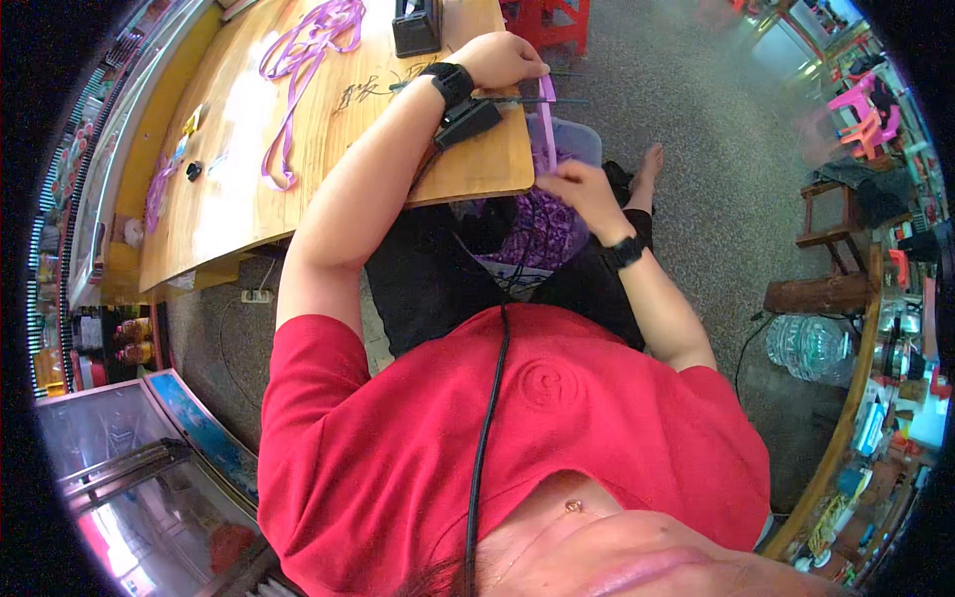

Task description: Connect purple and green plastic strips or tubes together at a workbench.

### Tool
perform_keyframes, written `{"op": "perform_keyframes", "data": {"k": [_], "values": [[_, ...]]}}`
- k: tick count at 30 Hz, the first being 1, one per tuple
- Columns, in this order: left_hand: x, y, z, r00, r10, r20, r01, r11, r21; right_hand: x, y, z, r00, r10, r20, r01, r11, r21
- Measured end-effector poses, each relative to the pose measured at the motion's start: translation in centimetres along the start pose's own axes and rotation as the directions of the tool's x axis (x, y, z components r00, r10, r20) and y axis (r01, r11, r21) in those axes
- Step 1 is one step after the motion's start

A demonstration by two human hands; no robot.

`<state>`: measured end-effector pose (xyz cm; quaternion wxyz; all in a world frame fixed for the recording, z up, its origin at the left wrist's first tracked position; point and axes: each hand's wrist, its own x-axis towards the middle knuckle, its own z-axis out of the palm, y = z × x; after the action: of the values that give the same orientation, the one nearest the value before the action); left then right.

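Observation:
A narrow purple ribbon (548, 127) runs taut between my two hands, just past the table's right edge. My left hand (500, 62) is closed at its upper end, fingertips pinched together. Lower down, my right hand (582, 195) pinches the ribbon near the table corner. The strip passes by a thin dark rod (567, 100) that sticks out over the edge from a black device (470, 123) under my left wrist. Beneath, a pale plastic bin (587, 141) holds a heap of purple ribbon (542, 227).
More purple ribbon (288, 129) lies looped across the wooden table (239, 189). A black box-like holder (416, 28) stands at its far side. Red stool legs (567, 25) are beyond the table. To the right are a wooden stool (834, 214) and a large clear bottle (808, 346).

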<state>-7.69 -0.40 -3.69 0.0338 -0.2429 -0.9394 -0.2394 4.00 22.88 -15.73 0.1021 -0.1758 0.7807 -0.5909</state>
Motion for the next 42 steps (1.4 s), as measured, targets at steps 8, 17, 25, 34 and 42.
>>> {"op": "perform_keyframes", "data": {"k": [8,17,25,34,42], "values": [[0.0,0.1,-0.1,0.998,-0.062,0.031,0.063,0.998,-0.03,-4.7,-3.6,-1.6,0.961,-0.256,0.099,0.257,0.966,0.008],[0.0,0.2,-0.2,0.998,-0.056,0.025,0.057,0.998,-0.038,-5.0,-8.2,-1.9,0.894,-0.439,0.083,0.447,0.888,-0.112],[0.5,-1.1,0.4,0.998,0.061,-0.004,-0.061,0.995,-0.072,1.0,-16.2,-5.5,0.86,-0.508,0.051,0.51,0.847,-0.152],[-0.4,0.5,-0.6,1.0,-0.02,0.006,0.02,0.999,-0.044,-4.3,-11.8,-2.5,0.965,-0.252,0.078,0.253,0.967,-0.01],[0.0,0.3,0.0,0.999,-0.041,0.02,0.042,0.999,-0.031,-5.7,-9.6,-2.2,0.991,-0.132,0.037,0.128,0.987,0.094]]}}
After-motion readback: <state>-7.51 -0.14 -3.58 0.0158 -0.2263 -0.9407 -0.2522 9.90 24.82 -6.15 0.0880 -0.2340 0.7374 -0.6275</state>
